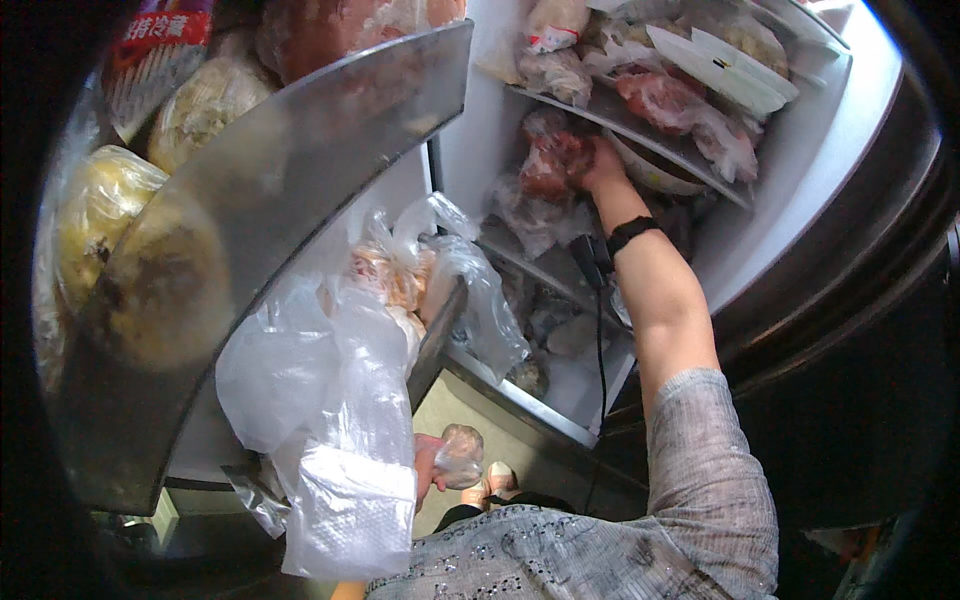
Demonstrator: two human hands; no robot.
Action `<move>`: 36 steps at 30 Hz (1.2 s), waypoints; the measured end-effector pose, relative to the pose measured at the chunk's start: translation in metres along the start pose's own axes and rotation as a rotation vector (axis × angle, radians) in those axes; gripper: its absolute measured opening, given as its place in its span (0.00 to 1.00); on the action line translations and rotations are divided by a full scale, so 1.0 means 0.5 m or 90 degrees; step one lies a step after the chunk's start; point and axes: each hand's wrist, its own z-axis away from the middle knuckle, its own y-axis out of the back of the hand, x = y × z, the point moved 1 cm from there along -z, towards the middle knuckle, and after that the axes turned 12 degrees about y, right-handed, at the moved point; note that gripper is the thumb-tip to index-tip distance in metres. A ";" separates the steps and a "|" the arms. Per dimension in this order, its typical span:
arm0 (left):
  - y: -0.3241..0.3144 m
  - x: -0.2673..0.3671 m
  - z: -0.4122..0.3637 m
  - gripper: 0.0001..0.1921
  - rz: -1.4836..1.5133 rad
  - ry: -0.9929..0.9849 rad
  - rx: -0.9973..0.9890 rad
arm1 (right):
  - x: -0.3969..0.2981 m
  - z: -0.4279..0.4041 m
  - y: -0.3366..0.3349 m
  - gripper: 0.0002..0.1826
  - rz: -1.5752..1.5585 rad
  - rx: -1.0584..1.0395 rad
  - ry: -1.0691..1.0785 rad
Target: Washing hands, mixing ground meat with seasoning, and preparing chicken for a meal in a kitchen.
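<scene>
My right hand (pixel 602 165) reaches into an open freezer compartment and grips a clear plastic bag of red meat (pixel 553 154); its fingertips are partly hidden. A black strap with a dark box and cable (pixel 594 259) circles that wrist. Low by my body, my left hand (pixel 427 466) holds a clear plastic bag with a pale brown lump (pixel 460 456) inside. The left forearm is mostly hidden behind hanging plastic bags (pixel 352 420). Just behind the meat, a pale bowl (pixel 652 169) sits under the shelf.
The freezer shelf (pixel 637 135) above my right hand bears several bagged foods (pixel 660 97). On the left, an open door with a translucent bin (pixel 300 157) holds a yellow bagged item (pixel 109 217). A crumpled clear bag (pixel 480 292) hangs over a lower door bin. Below is an open freezer drawer (pixel 570 375).
</scene>
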 end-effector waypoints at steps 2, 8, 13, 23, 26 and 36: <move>-0.042 0.008 -0.027 0.08 -0.024 -0.004 -0.059 | -0.097 -0.090 0.124 0.13 -0.066 -0.051 0.153; -0.026 -0.003 -0.028 0.08 -0.016 -0.007 -0.064 | -0.043 0.029 0.029 0.13 0.040 0.000 0.194; -0.028 0.005 -0.032 0.09 -0.008 -0.002 -0.034 | -0.034 0.151 -0.052 0.11 0.102 0.107 0.269; -0.071 0.032 -0.051 0.10 0.035 -0.057 -0.070 | -0.020 0.261 0.005 0.09 -0.163 0.059 0.341; -0.072 0.019 -0.064 0.17 0.002 -0.019 -0.114 | -0.025 0.267 0.046 0.05 -0.124 0.071 0.309; -0.122 0.043 -0.071 0.28 0.008 0.014 -0.192 | -0.120 0.438 0.049 0.18 -0.187 0.033 0.238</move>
